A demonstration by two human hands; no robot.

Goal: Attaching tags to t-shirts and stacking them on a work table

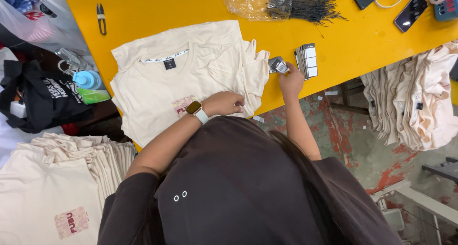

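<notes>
A cream t-shirt with a small pink chest print lies flat on the yellow table. My left hand, with a watch on the wrist, rests on the shirt's lower right edge, its fingers curled on the fabric. My right hand is at the table's front edge just right of the shirt and pinches a small bundle of grey hang tags. A fanned stack of white and black tags stands right beside that hand.
Thread snips lie at the table's far left. A clear bag of black tag strings and two phones sit at the back. Piles of cream shirts are at the lower left and at the right. A black bag and a blue bottle sit left.
</notes>
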